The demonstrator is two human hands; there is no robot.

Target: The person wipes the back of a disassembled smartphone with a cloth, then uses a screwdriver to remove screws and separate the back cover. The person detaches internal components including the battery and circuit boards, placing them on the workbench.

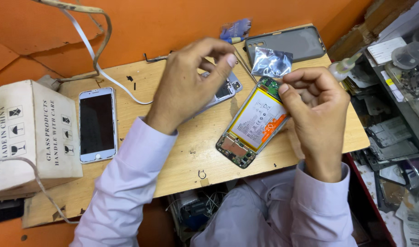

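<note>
Here, an opened phone (254, 122), its white battery and circuit board bared, lies tilted on a wooden worktop (182, 164). The right hand (317, 107) curls closed at its top edge; whether it pinches anything cannot be told. The left hand (191, 84) pinches slim tweezers (244, 65) above a phone back cover (225, 91). A white phone (97, 124) lies well apart.

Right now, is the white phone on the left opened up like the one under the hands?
No: the white phone lies intact, screen up, while the opened phone by the right hand shows its battery and circuit board.
</note>
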